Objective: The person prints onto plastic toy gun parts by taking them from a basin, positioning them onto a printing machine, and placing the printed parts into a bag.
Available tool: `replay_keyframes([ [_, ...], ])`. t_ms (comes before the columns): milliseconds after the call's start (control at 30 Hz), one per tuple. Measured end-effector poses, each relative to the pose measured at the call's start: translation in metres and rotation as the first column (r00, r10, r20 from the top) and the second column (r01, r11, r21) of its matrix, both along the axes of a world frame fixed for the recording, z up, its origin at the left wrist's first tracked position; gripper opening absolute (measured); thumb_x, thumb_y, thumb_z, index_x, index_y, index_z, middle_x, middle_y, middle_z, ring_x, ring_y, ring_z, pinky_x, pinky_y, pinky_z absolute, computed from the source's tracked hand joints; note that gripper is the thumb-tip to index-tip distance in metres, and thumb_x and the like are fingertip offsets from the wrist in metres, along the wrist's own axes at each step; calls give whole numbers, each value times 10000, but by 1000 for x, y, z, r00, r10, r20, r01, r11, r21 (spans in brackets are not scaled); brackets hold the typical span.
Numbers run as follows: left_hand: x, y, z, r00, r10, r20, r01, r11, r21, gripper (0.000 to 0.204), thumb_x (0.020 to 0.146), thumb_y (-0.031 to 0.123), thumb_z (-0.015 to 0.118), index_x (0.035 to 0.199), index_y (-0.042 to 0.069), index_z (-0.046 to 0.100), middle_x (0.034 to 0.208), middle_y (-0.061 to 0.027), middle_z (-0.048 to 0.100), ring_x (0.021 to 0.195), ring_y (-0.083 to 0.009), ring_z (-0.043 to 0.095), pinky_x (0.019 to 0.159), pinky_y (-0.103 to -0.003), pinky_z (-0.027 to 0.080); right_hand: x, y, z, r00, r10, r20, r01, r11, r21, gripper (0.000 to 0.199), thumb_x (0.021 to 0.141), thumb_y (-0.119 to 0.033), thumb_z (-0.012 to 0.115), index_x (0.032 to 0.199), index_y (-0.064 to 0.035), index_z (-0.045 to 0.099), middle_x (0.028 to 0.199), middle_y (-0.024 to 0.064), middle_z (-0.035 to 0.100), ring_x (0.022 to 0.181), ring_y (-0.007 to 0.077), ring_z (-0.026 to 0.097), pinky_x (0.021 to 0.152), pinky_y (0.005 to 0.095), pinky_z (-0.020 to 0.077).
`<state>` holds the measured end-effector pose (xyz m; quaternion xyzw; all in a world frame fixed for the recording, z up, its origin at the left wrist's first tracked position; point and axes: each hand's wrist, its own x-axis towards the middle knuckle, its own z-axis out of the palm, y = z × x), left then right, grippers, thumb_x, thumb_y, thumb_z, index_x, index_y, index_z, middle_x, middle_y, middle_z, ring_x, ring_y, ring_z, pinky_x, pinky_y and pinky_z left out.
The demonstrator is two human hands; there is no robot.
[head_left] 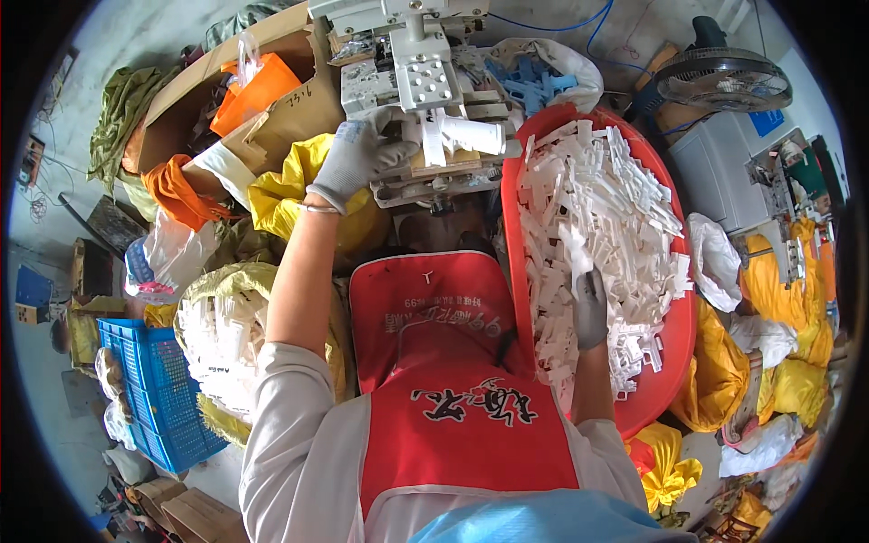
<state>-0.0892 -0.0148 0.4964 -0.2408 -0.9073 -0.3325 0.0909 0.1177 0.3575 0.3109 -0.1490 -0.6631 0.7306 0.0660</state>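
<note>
My left hand (362,156), in a grey glove, reaches to the front of a pale metal machine (425,68). Its fingers are bent but apart, beside a white plastic part (472,136) lying on the machine's fixture under the head. Whether the fingertips touch that part cannot be made out. Over a red tub (672,380) to the right is my right hand (590,308), also gloved in grey. Its fingers are closed around a white plastic piece (577,246) that sticks out ahead of them. Loose white parts (597,190) heap up in the tub.
A sack (222,335) of white pieces and a blue crate (154,389) stand to the left. Behind them sits a cardboard box (290,118). Blue parts (534,83) fill a bag beyond the tub. At the far right are a black fan (722,77) and yellow sacks (711,371).
</note>
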Motion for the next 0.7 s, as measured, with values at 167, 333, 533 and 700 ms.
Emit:
replay_keyframes([
  [167, 6, -13, -1, 1000, 12, -19, -8, 986, 167, 330, 775, 163, 750, 1056, 27, 643, 959, -108, 697, 883, -183, 676, 788, -306, 518, -69, -27, 80, 971, 109, -213, -90, 991, 96, 455, 976, -126, 490, 1391, 28, 386, 1382, 105, 457, 1280, 200, 430, 1084, 322, 310],
  [333, 55, -60, -4, 986, 127, -110, -110, 982, 153, 295, 769, 81, 719, 1047, 23, 639, 1029, -108, 694, 903, -199, 682, 805, -298, 520, -150, -81, 153, 755, 517, -403, -131, 721, 680, 469, 827, -12, 636, 1280, -44, 520, 1272, 129, 558, 1192, 243, 537, 1002, 342, 421],
  [533, 158, -142, -14, 907, 396, 142, -420, 842, 337, 345, 767, 37, 711, 1098, -2, 620, 1114, -95, 674, 922, -156, 657, 833, -283, 514, -208, -117, 160, 591, 760, -273, -15, 348, 938, 424, 817, -61, 637, 1234, -130, 593, 1261, 108, 574, 1187, 306, 520, 1018, 373, 413],
  [700, 219, -193, -25, 799, 588, 126, -601, 782, 166, 320, 825, 9, 660, 1137, -32, 608, 1147, -102, 654, 987, -173, 623, 892, -281, 485, -217, -96, 155, 508, 815, -278, 247, 171, 954, 392, 894, -248, 595, 1281, -192, 572, 1251, 101, 585, 1165, 309, 523, 1007, 407, 407],
])
